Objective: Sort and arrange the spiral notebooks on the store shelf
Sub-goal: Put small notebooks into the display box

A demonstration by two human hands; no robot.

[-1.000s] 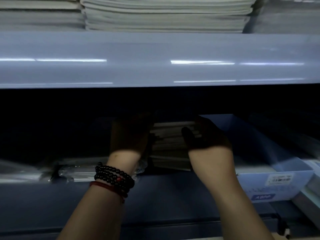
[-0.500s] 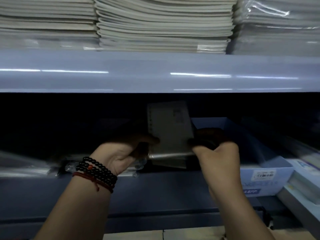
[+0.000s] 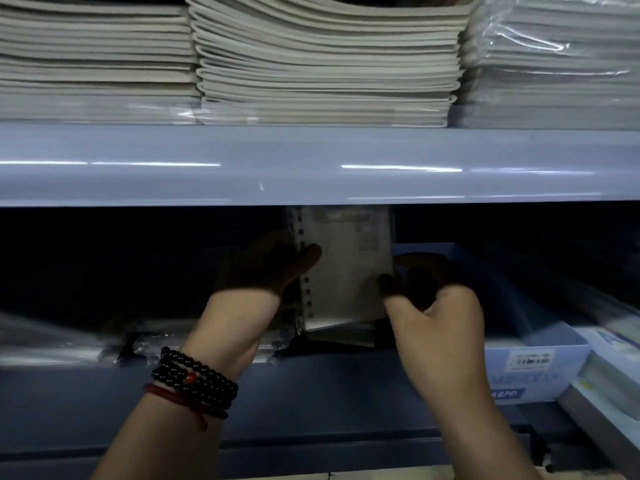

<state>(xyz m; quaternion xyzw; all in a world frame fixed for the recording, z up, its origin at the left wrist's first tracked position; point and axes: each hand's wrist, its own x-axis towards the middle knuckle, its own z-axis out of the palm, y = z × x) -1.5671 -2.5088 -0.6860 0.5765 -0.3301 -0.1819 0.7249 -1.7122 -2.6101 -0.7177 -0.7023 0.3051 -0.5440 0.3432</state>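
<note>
Both hands hold a grey spiral-bound notebook in clear wrap (image 3: 346, 271) upright in the dark gap above the lower shelf's front edge. The glossy pale-blue upper shelf lip (image 3: 311, 164) cuts off its top. The left hand (image 3: 266, 268) grips the spine side and the right hand (image 3: 429, 306) pinches the opposite edge, their fingertips lost in shadow.

Three notebook stacks (image 3: 325, 64), one spiral notebook (image 3: 346, 271), one left hand (image 3: 256, 271), one right hand (image 3: 433, 313), one blue bin (image 3: 540, 344)
</note>
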